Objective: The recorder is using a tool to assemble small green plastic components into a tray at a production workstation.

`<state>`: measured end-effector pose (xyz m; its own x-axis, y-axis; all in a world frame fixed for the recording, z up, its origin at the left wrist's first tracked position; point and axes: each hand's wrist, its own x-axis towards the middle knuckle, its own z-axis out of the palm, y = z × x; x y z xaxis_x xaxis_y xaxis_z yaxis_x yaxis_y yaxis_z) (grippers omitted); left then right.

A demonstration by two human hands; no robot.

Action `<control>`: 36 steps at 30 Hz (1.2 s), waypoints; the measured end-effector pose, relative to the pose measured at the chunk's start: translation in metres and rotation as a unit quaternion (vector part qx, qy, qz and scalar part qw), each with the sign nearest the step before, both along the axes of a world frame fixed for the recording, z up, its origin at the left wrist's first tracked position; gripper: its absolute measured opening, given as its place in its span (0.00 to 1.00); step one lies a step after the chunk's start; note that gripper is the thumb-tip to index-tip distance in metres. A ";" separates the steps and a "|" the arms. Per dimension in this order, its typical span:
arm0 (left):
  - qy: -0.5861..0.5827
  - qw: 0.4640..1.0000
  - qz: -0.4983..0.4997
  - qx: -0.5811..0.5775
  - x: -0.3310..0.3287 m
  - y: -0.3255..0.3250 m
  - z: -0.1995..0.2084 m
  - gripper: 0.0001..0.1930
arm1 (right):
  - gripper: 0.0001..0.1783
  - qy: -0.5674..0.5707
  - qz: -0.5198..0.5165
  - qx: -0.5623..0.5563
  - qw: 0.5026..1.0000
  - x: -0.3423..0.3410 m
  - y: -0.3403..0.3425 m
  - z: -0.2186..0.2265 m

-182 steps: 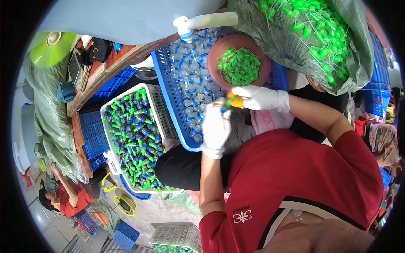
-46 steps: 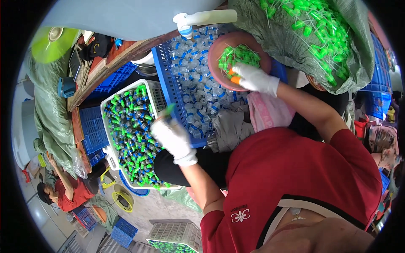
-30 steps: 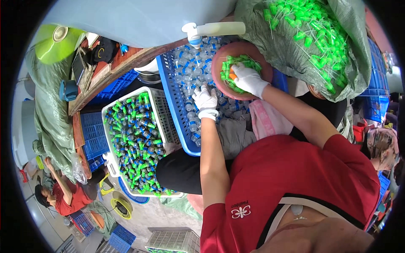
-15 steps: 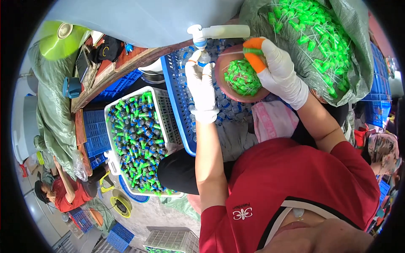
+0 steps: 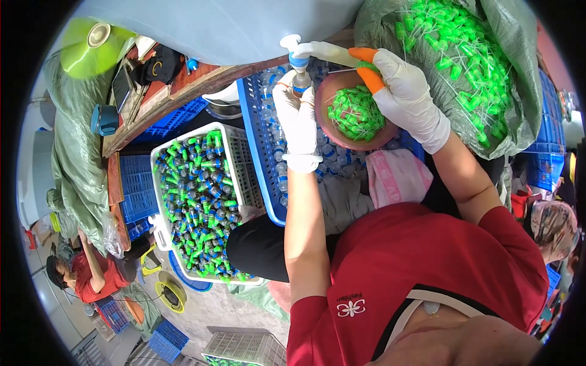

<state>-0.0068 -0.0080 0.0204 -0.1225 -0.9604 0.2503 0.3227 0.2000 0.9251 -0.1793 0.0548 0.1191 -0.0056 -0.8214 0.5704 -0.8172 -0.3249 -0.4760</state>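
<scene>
My left hand (image 5: 298, 119), in a white glove, grips a small clear bottle (image 5: 301, 80) with a blue band, held upright under a tap (image 5: 323, 51) with a long white lever. My right hand (image 5: 410, 97), gloved with orange finger covers, pinches a green dropper cap (image 5: 366, 65) with a thin white stem. Its orange fingertips are at the lever's end; whether they press it I cannot tell. Below the right hand, a pink bowl (image 5: 325, 116) holds many green caps. A blue crate (image 5: 249, 116) of clear bottles lies under both hands.
A big grey-blue tank (image 5: 213, 30) looms above. To the left stands a white crate (image 5: 241, 165) of filled, green-capped bottles. An open sack (image 5: 519, 116) of green caps is at right. Farther left, a person in red (image 5: 101, 271) works near a wooden bench (image 5: 174, 88).
The tap's lever has swung, its end lower and nearer my right fingers. My right hand has shifted slightly up to it. The dark liquid level in the bottle is hard to judge.
</scene>
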 end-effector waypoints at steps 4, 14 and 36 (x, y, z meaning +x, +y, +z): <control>-0.029 1.000 -0.003 -0.006 0.002 0.000 -0.004 0.22 | 0.17 -0.002 0.005 -0.005 1.000 0.000 -0.001 -0.003; -0.016 1.000 -0.005 -0.002 0.002 0.000 -0.008 0.22 | 0.17 -0.003 0.002 -0.001 1.000 -0.002 -0.001 -0.004; -0.060 0.986 -0.152 0.016 0.007 0.047 -0.018 0.19 | 0.17 0.081 0.084 0.096 0.989 0.006 0.018 -0.032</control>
<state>0.0005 0.0390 0.0025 -0.4328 -0.8821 0.1861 0.2509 0.0804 0.9647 -0.1736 0.0729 0.0869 0.2182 -0.8961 0.3866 -0.8305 -0.3785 -0.4087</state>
